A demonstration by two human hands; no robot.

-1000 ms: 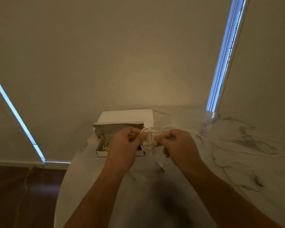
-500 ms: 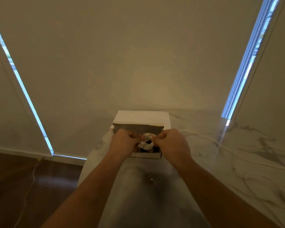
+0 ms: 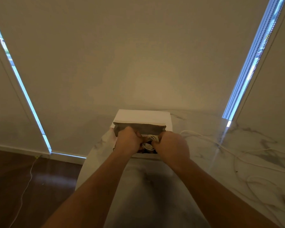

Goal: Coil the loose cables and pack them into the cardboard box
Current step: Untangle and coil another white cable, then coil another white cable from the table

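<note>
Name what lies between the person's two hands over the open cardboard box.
In the head view, a coiled white cable lies between the left hand and the right hand, held over the cardboard box.

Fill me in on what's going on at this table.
A person is packing cables. Both hands, the left hand and the right hand, grip a coiled white cable and hold it down in the open cardboard box at the far end of the marble table. More loose cables lie uncoiled across the table to the right, so there is more to coil. Another thin cable trails over the dark floor on the left.
</note>
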